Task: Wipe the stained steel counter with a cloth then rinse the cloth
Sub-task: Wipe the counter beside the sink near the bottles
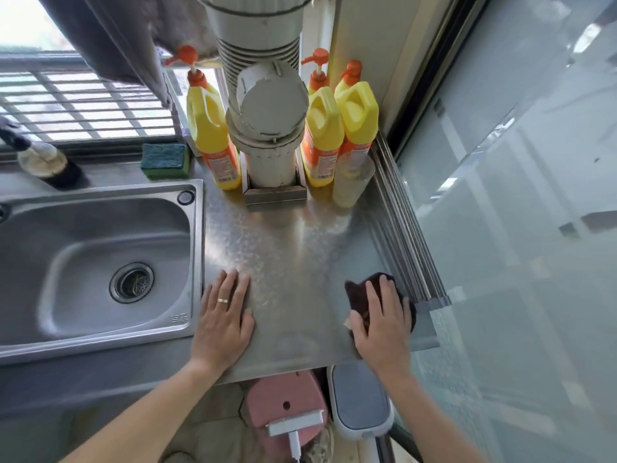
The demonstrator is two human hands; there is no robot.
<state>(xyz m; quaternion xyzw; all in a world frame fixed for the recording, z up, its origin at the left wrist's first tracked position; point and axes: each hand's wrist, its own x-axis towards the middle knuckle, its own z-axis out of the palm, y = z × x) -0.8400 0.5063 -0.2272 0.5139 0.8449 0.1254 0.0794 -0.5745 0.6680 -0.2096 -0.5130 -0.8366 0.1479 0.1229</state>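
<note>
Steel counter point(287, 242): brushed, patterned sheen, with a faint round mark near its front edge; it runs from the sink point(100, 262) on the left to a ribbed steel rail point(405, 235) beside a frosted glass panel point(521, 228) on the right. Barred window point(83, 105) behind the sink; grey fabric point(110, 38) hangs above it. Sink: single steel basin, strainer drain point(132, 282) at centre, nothing in it. White pipe point(267, 105): rises from a steel collar at the back of the counter. Three yellow pump bottles, orange caps: one point(208, 128) left of the pipe, two point(322, 128) point(355, 115) right of it; contents not visible. Green-and-yellow sponge point(165, 160) lies on the ledge behind the sink. Left hand point(225, 322): flat on the counter, fingers straight, ring worn, just beside the sink rim. Right hand point(384, 319): fingers extended, pressing the dark cloth point(359, 290) onto the counter near its right front corner.
</note>
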